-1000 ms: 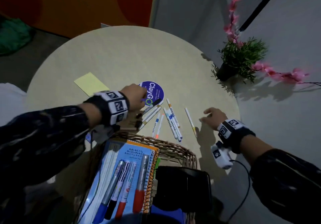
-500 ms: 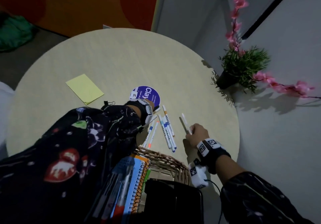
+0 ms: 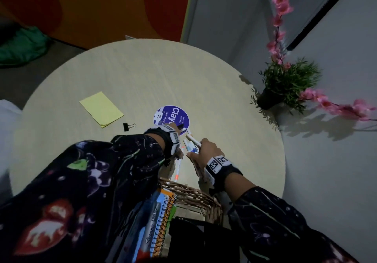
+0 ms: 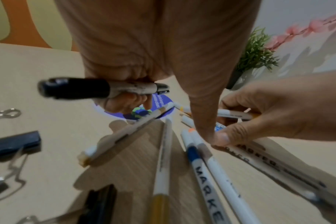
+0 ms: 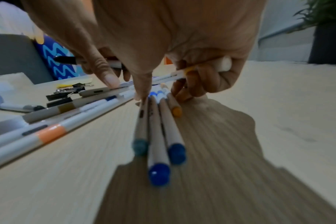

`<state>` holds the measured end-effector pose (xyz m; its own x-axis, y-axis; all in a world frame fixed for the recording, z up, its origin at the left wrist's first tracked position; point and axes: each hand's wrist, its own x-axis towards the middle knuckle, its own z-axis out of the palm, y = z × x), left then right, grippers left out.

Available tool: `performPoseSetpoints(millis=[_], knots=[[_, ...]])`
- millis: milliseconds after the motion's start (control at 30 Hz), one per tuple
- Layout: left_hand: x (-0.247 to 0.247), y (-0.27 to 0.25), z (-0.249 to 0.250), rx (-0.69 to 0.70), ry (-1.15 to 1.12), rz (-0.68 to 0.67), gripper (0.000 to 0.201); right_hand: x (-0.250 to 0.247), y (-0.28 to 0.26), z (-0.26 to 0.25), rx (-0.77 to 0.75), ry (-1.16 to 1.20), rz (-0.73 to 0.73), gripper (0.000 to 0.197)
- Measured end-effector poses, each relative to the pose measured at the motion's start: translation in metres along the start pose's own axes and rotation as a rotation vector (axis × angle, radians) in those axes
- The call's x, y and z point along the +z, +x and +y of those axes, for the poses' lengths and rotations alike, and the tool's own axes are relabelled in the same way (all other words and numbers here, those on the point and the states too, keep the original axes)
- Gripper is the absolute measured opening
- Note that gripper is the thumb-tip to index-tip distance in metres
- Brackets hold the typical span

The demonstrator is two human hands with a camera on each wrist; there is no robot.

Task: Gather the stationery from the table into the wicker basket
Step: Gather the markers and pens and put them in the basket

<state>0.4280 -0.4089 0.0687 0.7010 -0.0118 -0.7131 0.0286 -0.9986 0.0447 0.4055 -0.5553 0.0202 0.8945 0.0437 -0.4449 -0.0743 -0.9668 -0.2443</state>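
Midway: pens being scooped up, basket partly filled

Wicker basket (image 3: 189, 193) at near edge of surface (image 3: 130, 75) holds a notebook & big markers. Left hand (image 4: 125, 60) grips a black marker (image 4: 98, 87); right hand (image 3: 204, 152) curls round several white pens (image 5: 159, 128) (blue/orange caps). Still out: loose pens, binder clip (image 3: 129, 126), yellow notes (image 3: 101, 109).

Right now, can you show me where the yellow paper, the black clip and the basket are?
yellow paper (image 3: 101, 109): head view, middle of the sheet.
black clip (image 3: 126, 126): head view, its black body.
basket (image 3: 189, 191): head view, woven far rim.
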Motion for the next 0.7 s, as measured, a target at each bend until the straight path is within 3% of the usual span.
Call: performPoseSetpoints(millis=[133,267,333,433,500,600,633,700], knots=[[0.001,-0.003,0.015,-0.119,0.203,-0.062,0.085,0.004,0.005,0.000,0.027,0.019,-0.044,0.049],[0.001,0.005,0.014,-0.196,0.168,-0.052,0.071,0.007,0.008,-0.003,0.049,0.007,-0.050,0.043],[0.004,0.010,0.007,-0.144,0.156,-0.003,0.062,0.008,0.006,-0.005,0.036,-0.021,-0.041,0.038],[0.001,0.011,0.002,-0.120,0.114,-0.066,0.061,0.010,0.002,-0.008,0.009,-0.072,-0.030,0.029],[-0.003,0.012,-0.002,-0.074,0.053,-0.031,0.056,0.009,0.000,-0.009,-0.002,-0.080,-0.022,0.028],[0.001,0.027,-0.014,-0.048,0.035,-0.045,0.081,0.006,0.000,-0.006,-0.009,-0.044,-0.043,0.032],[0.003,0.029,-0.018,-0.030,0.038,-0.023,0.080,0.005,-0.002,-0.005,-0.010,-0.026,-0.050,0.032],[0.002,0.032,-0.026,-0.023,-0.057,-0.005,0.054,0.002,-0.003,-0.002,-0.015,0.007,-0.035,0.030]])
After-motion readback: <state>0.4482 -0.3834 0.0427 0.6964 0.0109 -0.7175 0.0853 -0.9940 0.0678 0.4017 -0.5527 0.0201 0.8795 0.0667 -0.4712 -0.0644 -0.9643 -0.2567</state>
